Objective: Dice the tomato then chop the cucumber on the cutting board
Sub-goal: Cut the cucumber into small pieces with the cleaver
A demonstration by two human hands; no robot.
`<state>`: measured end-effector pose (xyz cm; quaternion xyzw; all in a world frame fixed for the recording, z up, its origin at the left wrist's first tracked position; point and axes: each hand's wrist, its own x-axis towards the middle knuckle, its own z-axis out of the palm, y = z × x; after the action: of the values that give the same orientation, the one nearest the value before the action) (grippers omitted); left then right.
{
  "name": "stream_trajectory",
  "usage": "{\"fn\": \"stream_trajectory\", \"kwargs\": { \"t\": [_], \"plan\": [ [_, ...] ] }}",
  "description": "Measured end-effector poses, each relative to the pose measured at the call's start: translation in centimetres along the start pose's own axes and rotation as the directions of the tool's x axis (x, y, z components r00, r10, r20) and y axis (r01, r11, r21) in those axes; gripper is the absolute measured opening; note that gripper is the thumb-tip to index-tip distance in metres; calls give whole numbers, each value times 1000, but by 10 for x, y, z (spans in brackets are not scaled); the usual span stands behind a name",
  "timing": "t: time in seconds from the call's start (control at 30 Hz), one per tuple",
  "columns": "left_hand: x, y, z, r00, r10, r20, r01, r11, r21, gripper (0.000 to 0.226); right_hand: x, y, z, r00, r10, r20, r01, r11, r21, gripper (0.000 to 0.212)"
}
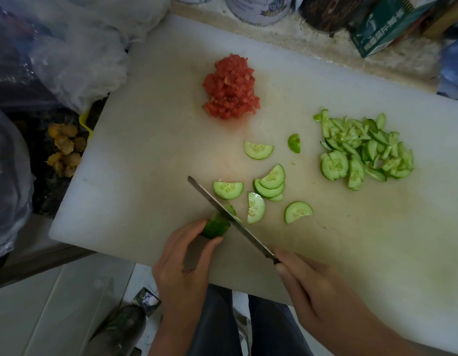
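Observation:
On the white cutting board (pixel 151 150) lies a heap of diced tomato (pixel 231 88) toward the back. A pile of chopped cucumber (pixel 364 150) sits at the right, and several half-moon cucumber slices (pixel 270 182) are scattered in the middle. My left hand (pixel 187 260) pinches the short cucumber end piece (pixel 214 227) at the board's near edge. My right hand (pixel 315 283) grips the handle of a knife (pixel 222 211), whose blade rests across the end piece, tip pointing to the far left.
Crumpled plastic bags (pixel 76 50) lie left of the board, with small yellow-brown pieces (pixel 65 147) on a dark surface. Tins (pixel 258 9) and a green carton (pixel 387 29) stand behind the board. A bottle (pixel 120 327) lies on the floor below.

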<state>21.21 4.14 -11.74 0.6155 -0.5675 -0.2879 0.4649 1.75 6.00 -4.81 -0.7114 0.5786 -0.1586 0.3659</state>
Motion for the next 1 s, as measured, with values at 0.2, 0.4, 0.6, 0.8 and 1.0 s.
{"fn": "stream_trajectory", "kwargs": {
  "t": [0.2, 0.4, 0.6, 0.8, 1.0],
  "plan": [
    [0, 2, -1, 999, -51, 6, 51, 999, -2, 27, 8, -14, -13, 996, -9, -86, 20, 991, 135, 30],
    [0, 2, -1, 999, -35, 20, 35, 999, -2, 28, -18, -23, -22, 996, -52, -76, 51, 999, -17, 36],
    [-2, -1, -2, 998, -43, 38, 42, 999, 7, 27, -22, -19, -17, 996, -59, -73, 52, 994, -97, 37],
    [-2, 0, -2, 998, -42, 36, 42, 999, 0, 27, -23, -20, -16, 997, -58, -51, 50, 988, -146, 38],
    [7, 3, -2, 993, -47, 107, 51, 998, -41, 29, -25, -20, -14, 996, -2, -93, -8, 993, -114, 37]
  ]
}}
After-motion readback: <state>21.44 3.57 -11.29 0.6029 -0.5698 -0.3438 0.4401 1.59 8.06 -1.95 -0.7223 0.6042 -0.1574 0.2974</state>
